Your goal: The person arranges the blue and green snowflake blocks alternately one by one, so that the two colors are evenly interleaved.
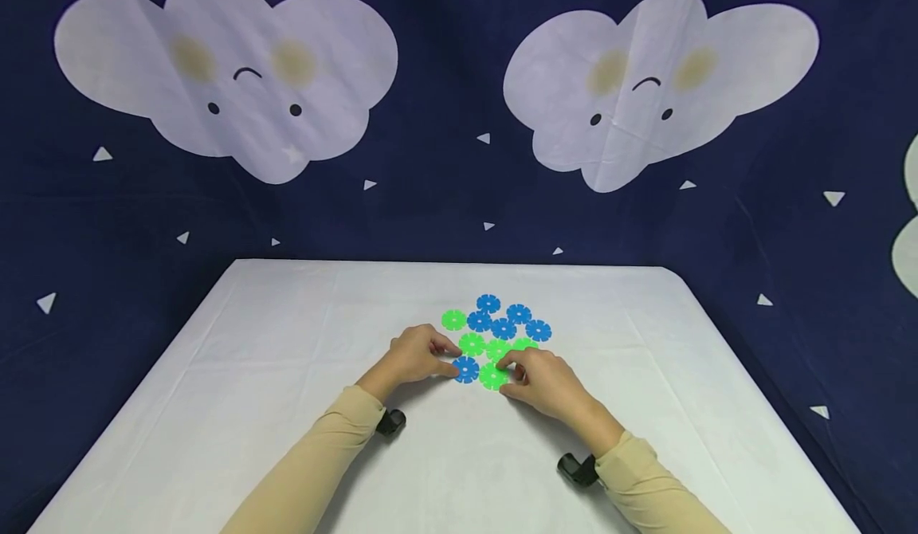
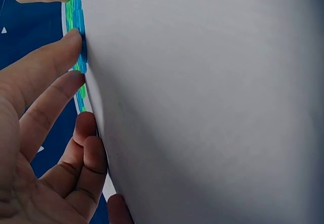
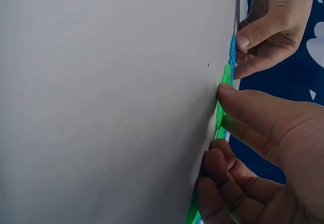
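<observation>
In the head view, a blue notched plastic disc lies at the front left of a group of similar discs on the white table. My left hand pinches its left edge between thumb and index finger. Right beside it is a green notched disc, its edge between the thumb and index finger of my right hand. In the left wrist view, my thumb rests on the rim of the blue disc. Seen edge-on in the right wrist view, the green disc meets my right fingertips.
Behind the hands, several blue discs lie close together, with green discs in front of them and another green disc at their left. The white-covered table ends at a dark blue cloth printed with clouds.
</observation>
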Available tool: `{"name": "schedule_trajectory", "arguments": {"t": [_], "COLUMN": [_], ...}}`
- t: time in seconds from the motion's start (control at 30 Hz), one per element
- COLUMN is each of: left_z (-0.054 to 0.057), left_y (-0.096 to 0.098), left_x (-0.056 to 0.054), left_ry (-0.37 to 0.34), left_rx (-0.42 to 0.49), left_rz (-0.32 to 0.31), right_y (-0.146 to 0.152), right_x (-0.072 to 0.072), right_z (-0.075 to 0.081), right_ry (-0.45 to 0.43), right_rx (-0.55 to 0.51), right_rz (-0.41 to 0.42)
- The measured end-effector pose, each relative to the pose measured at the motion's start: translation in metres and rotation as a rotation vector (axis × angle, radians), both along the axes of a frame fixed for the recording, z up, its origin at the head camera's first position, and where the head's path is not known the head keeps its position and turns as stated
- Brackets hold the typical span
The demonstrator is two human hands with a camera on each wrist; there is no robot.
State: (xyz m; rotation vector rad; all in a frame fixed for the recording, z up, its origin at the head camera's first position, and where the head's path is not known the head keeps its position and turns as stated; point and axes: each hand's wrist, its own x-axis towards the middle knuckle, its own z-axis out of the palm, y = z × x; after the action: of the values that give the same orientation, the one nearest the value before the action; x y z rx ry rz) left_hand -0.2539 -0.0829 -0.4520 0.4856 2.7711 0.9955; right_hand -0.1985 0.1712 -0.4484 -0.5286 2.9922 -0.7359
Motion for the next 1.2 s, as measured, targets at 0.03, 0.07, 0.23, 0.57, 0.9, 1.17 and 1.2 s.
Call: {"name": "schedule_trajectory", "arguments": {"t": [0.03, 0.07, 0.23, 0.57, 0.9, 1.17, 1.2], "left_z": [0.0001, 0.0000, -0.0010, -0.0012, -0.0010, 0.0023, 0.0027], "left_y": [0.0000, -0.0001, -0.0005, -0.0007, -0.0006, 0.0021, 0.0025], "left_x": [0.0000, 0.0001, 0.0003, 0.0024, -0.0008, -0.0018, -0.0019], "left_ry": [0.001, 0.002, 0.003, -0.013, -0.030, -0.038, -0.038], "left_rx": [0.003, 0.006, 0.018, 0.021, -0.026, -0.029, -0.030], "left_rz": [0.002, 0.002, 0.010, 0.004, -0.067, -0.077, -0.080], "right_y": [-0.0005, -0.0009, -0.0024, -0.0029, -0.0015, -0.0006, -0.0006], "right_x": [0.0001, 0.0002, 0.0010, 0.0020, 0.0020, 0.0015, 0.0014], "right_z": [-0.0001, -0.0001, 0.0006, -0.0002, -0.0004, 0.0001, 0.0000], "right_ry": [-0.001, -0.002, -0.007, -0.013, -0.015, -0.024, -0.026], "right_rx": [-0.001, 0.000, -0.002, 0.012, 0.016, 0.008, 0.007], "right_rz": [-0.003, -0.006, -0.016, -0.026, -0.011, -0.009, -0.008]}}
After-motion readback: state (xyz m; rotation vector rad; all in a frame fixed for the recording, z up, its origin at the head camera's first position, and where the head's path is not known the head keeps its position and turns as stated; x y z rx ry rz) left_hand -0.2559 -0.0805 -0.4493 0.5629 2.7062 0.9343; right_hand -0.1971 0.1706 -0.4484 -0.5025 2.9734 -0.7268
